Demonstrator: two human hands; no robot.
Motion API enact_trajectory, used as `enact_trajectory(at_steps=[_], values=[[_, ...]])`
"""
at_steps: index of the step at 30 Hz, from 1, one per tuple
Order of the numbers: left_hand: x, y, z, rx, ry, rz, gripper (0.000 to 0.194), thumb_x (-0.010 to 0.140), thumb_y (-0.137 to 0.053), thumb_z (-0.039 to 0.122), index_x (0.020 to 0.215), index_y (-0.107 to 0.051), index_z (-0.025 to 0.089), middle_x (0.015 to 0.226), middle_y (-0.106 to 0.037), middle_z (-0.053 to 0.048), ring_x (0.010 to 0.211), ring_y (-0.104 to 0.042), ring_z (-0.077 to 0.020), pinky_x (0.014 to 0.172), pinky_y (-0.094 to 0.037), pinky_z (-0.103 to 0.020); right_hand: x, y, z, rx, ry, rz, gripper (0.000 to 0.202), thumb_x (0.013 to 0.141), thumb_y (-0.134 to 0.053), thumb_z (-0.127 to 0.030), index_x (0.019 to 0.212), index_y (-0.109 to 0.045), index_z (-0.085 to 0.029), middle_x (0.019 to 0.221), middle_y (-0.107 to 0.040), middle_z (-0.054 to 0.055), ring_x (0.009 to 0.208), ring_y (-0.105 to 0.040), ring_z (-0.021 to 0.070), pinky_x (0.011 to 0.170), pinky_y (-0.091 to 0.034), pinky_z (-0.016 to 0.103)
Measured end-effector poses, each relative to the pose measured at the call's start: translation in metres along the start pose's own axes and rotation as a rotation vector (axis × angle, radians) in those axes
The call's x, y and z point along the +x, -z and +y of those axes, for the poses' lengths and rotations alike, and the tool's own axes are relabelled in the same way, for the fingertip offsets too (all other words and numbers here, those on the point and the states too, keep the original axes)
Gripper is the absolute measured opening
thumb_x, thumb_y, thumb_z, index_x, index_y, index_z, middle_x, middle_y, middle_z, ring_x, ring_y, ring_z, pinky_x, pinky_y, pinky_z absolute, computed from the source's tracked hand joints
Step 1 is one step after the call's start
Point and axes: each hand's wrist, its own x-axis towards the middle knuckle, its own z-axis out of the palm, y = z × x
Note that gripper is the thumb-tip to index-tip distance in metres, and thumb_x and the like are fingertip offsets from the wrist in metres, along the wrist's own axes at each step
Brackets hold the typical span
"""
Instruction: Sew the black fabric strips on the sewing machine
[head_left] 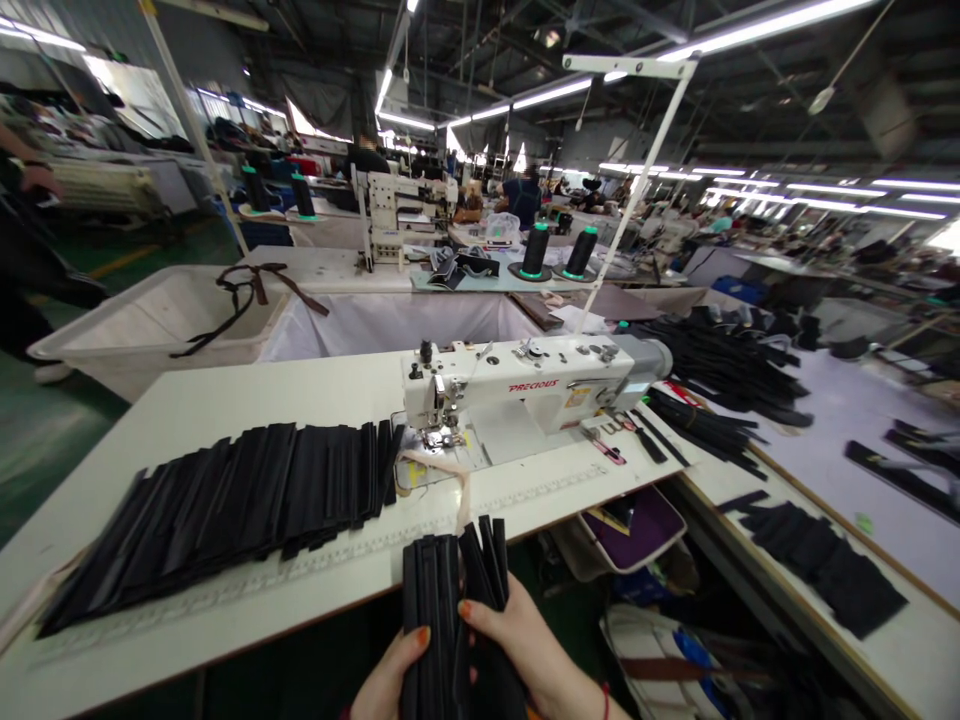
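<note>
In front of the table edge, my left hand (391, 675) is closed round a bundle of black fabric strips (431, 590), its thumb lying across them. My right hand (529, 640) grips a second group of black strips (486, 555), fanned apart at the top and touching the first bundle. Their lower ends run out of the picture. A long row of overlapping black strips (247, 490) covers the left part of the white sewing table (202, 400). Beyond my hands stands a white sewing machine (517, 385), with a pale cloth tape (442, 463) near its needle.
Pink-handled scissors (606, 447) lie right of the machine. Side tables at the right hold more black strips (825, 565). A purple-lined bin (637, 535) sits below the table edge. Behind are a white cart (150, 330) and black thread cones (535, 250). A person (30, 230) stands far left.
</note>
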Motion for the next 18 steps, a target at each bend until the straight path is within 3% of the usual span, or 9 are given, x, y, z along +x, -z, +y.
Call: enact_trajectory(at_steps=[3, 5, 10, 14, 18], values=[[-0.001, -0.004, 0.002, -0.013, 0.023, -0.008, 0.039, 0.074, -0.081, 0.039, 0.095, -0.076, 0.007, 0.091, -0.078, -0.018, 0.091, -0.073, -0.0349, 0.095, -0.049, -0.046, -0.002, -0.003, 0.0, -0.038, 0.168, 0.056, 0.062, 0.061, -0.089, -0.042, 0.111, -0.061, -0.018, 0.102, -0.071, 0.008, 0.094, -0.067, 0.0264, 0.084, -0.053, 0.04], [-0.001, -0.005, 0.002, -0.021, 0.027, -0.013, 0.038, 0.075, -0.08, 0.038, 0.094, -0.076, 0.005, 0.088, -0.078, -0.018, 0.093, -0.073, -0.035, 0.098, -0.047, -0.046, -0.003, -0.006, 0.0, -0.077, 0.197, 0.039, 0.06, 0.064, -0.086, -0.042, 0.113, -0.062, -0.018, 0.107, -0.072, 0.01, 0.101, -0.066, 0.0295, 0.091, -0.051, 0.044], [-0.001, -0.002, -0.001, -0.053, 0.037, 0.012, 0.039, 0.076, -0.079, 0.036, 0.099, -0.075, 0.005, 0.086, -0.078, -0.017, 0.091, -0.073, -0.0357, 0.098, -0.048, -0.048, -0.003, -0.005, -0.005, -0.163, 0.126, -0.019, 0.045, 0.066, -0.081, -0.034, 0.104, -0.066, -0.015, 0.098, -0.074, 0.009, 0.093, -0.068, 0.0285, 0.084, -0.053, 0.04], [0.001, 0.004, -0.005, -0.089, 0.037, 0.077, 0.039, 0.08, -0.076, 0.031, 0.11, -0.072, 0.008, 0.09, -0.079, -0.015, 0.094, -0.073, -0.0347, 0.098, -0.048, -0.048, -0.001, -0.001, -0.013, -0.377, 0.186, 0.016, 0.034, 0.062, -0.07, -0.019, 0.096, -0.066, -0.016, 0.09, -0.072, 0.005, 0.086, -0.066, 0.0257, 0.078, -0.052, 0.035], [0.003, 0.01, -0.008, -0.106, 0.031, 0.094, 0.038, 0.082, -0.073, 0.031, 0.111, -0.072, 0.006, 0.097, -0.078, -0.016, 0.102, -0.071, -0.0357, 0.1, -0.048, -0.048, -0.001, -0.001, -0.019, -0.414, 0.188, 0.03, 0.028, 0.061, -0.062, -0.015, 0.089, -0.065, -0.016, 0.085, -0.07, 0.003, 0.08, -0.064, 0.0231, 0.072, -0.05, 0.031]])
